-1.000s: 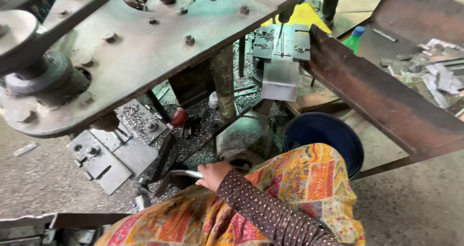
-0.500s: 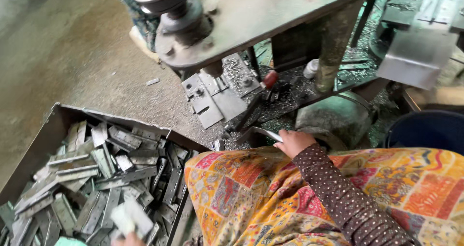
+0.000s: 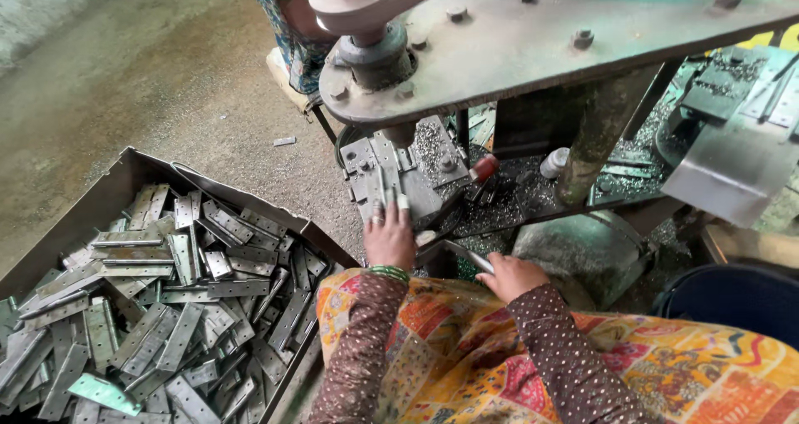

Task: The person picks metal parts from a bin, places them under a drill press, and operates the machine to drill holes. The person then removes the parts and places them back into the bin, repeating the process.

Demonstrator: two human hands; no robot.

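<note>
My left hand (image 3: pixel 389 234) lies flat, fingers spread, on the grey steel die block (image 3: pixel 398 173) straight ahead — my right hand (image 3: pixel 509 276), nearer me, grips a slim metal handle (image 3: pixel 468 256) angled up-left.

The hinge plates (image 3: pixel 166 307) in the tray at near left are thin sheet metal, grey with a dull sheen. The tray (image 3: pixel 108 187) is dark, matt sheet steel. The machine table (image 3: pixel 583 24) at far right is heavy plate steel, worn and rough (rust-brown patches, bolt heads). The floor (image 3: pixel 150 74) is coarse, matt concrete. The lap cloth (image 3: pixel 466 349) is printed fabric, soft and matt.
</note>
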